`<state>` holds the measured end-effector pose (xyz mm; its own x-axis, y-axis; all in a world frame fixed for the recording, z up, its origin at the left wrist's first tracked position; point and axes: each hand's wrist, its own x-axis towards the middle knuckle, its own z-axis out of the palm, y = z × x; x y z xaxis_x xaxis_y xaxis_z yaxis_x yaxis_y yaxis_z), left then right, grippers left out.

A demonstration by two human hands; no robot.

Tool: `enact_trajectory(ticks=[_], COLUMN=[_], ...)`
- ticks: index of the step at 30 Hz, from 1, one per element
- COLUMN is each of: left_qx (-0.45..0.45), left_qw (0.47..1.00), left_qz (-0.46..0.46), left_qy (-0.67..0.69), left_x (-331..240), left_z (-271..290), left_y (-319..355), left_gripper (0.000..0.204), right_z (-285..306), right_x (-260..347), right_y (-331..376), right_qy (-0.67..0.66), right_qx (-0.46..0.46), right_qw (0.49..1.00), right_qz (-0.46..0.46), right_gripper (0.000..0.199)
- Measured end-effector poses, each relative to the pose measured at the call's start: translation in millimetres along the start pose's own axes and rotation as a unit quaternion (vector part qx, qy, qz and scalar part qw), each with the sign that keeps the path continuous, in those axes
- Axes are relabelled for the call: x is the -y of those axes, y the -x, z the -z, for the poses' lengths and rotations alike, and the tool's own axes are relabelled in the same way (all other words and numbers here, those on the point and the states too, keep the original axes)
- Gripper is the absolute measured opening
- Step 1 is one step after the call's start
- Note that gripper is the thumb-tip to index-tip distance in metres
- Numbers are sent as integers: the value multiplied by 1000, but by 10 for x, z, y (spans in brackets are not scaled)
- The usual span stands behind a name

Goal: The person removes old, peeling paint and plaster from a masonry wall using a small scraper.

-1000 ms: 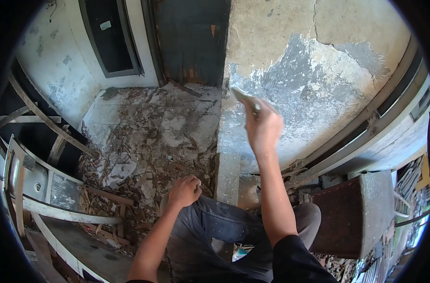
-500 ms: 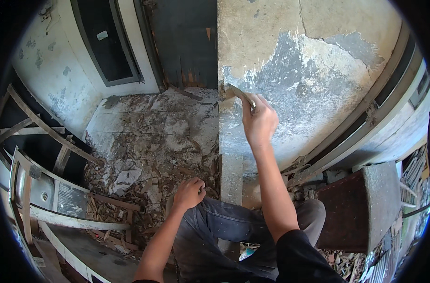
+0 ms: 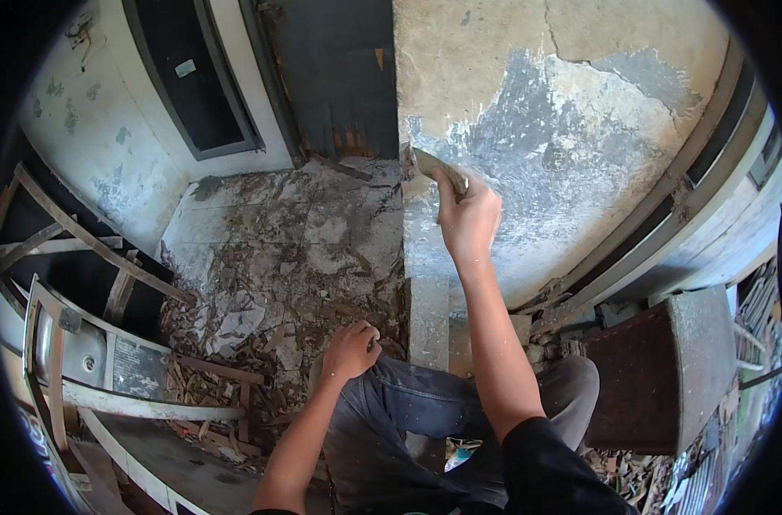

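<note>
My right hand [image 3: 472, 215] grips a scraper [image 3: 438, 167], a flat, dull tool with a worn brownish-grey face. Its far end meets the left edge of the peeling wall [image 3: 545, 129], where cream paint gives way to grey and white patches. Much of the tool's grip is hidden by my fingers. My left hand [image 3: 351, 350] rests at my left knee with its fingers curled; whether anything lies inside them is hidden.
Debris and paint flakes cover the floor [image 3: 322, 232] at left. A metal sink [image 3: 84, 354] and wooden frame pieces [image 3: 82, 215] stand at far left. To the right is a dark brown box-like piece [image 3: 636, 386], with rubble around it. A dark door [image 3: 335, 77] stands behind.
The scraper has tilted so that more of its flat face shows, its end still at the wall's left edge. My left hand stays by the knee, and the view has shifted slightly.
</note>
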<state>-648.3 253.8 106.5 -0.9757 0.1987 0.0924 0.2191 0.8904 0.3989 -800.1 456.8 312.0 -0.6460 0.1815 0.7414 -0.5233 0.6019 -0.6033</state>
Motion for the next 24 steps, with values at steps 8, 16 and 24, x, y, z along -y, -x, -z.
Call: enact_trajectory(ticks=[8, 16, 24], left_qx=[18, 1, 13], left_qw=[999, 1000, 999], left_qz=[25, 6, 25], left_qy=[21, 21, 25], left_x=[56, 49, -2], left_z=[-9, -87, -4], left_y=[-6, 40, -7], left_gripper=[16, 17, 14], right_z=[-73, -4, 76], right_x=[113, 189, 92], right_y=[-5, -24, -171], right_qy=[64, 32, 89], right_qx=[86, 52, 74], right_qw=[993, 992, 992], right_qz=[-49, -107, -56], right_gripper=[14, 15, 23])
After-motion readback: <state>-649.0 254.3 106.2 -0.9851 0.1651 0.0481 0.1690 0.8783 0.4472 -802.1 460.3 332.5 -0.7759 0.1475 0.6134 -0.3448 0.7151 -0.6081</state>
